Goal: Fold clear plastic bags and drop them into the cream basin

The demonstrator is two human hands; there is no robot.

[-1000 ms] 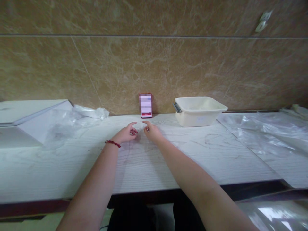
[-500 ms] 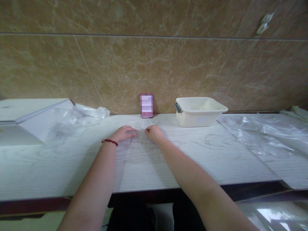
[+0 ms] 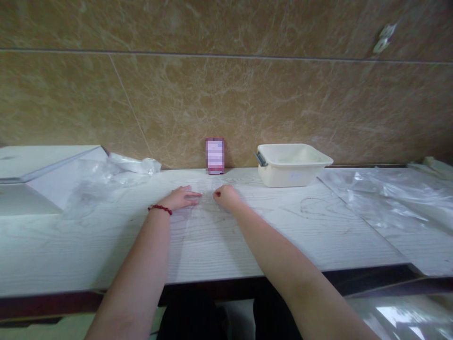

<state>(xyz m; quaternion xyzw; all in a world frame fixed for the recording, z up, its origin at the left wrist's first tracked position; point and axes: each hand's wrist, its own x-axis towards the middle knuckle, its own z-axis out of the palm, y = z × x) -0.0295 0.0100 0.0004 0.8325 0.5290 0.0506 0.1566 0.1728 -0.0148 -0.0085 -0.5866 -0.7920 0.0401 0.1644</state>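
Observation:
My left hand (image 3: 180, 197), with a red bead bracelet at the wrist, lies flat on the white wood-grain table (image 3: 283, 236), fingers stretched out toward the right. A few centimetres to its right, my right hand (image 3: 226, 196) rests on the table with its fingers curled in. Both hands sit at the far end of a faint clear plastic film (image 3: 187, 236) that runs back toward the table's front edge. The right fingers appear closed on that film's edge.
A cream plastic tub (image 3: 320, 160) stands at the back right of the hands. A small pink-and-white box (image 3: 214, 156) leans on the marble wall. Crumpled clear plastic (image 3: 116, 170) and white boards (image 3: 35, 163) lie left; clear sheets (image 3: 389, 198) cover the right.
My left hand has gone from a raised pinch to lying flat on the film. My right hand has lowered and curled its fingers in. Both stay in the same spot.

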